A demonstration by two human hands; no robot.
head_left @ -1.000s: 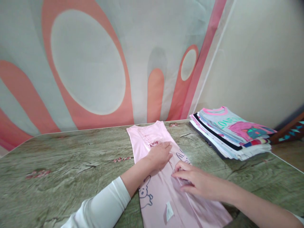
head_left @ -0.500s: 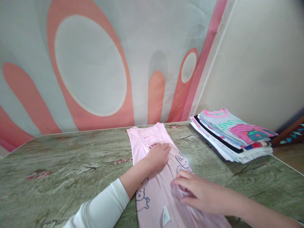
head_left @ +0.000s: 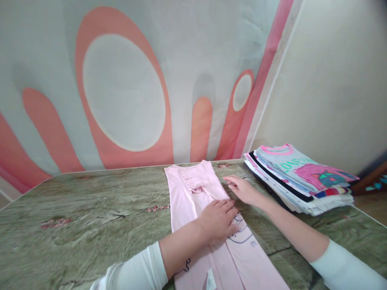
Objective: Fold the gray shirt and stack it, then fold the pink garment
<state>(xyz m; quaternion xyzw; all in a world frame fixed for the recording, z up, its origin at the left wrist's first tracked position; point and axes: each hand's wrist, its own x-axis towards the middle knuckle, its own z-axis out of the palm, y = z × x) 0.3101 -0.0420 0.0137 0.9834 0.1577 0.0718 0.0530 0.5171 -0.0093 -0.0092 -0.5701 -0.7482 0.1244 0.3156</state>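
A pink garment (head_left: 184, 201) lies lengthwise on the table, its sides folded inward into a long strip. Dark line drawings show on it, and a small white tag (head_left: 211, 279) lies near the bottom of the view. My left hand (head_left: 218, 221) rests flat on the middle of the garment, fingers stretched toward its right side. Beside the garment's upper right edge is my right hand (head_left: 242, 189), its fingers loosely extended with nothing in them. Whether its fingertips touch the cloth I cannot tell.
A stack of folded clothes (head_left: 298, 177) sits at the table's back right, a grey shirt with a pink collar on top. The wood-patterned table (head_left: 99, 217) meets a wall (head_left: 184, 60) with coral shapes at its far edge.
My left hand has slid down and right across the garment. My right hand has moved from the lower right part of the cloth up beside its upper right edge. The view has shifted slightly.
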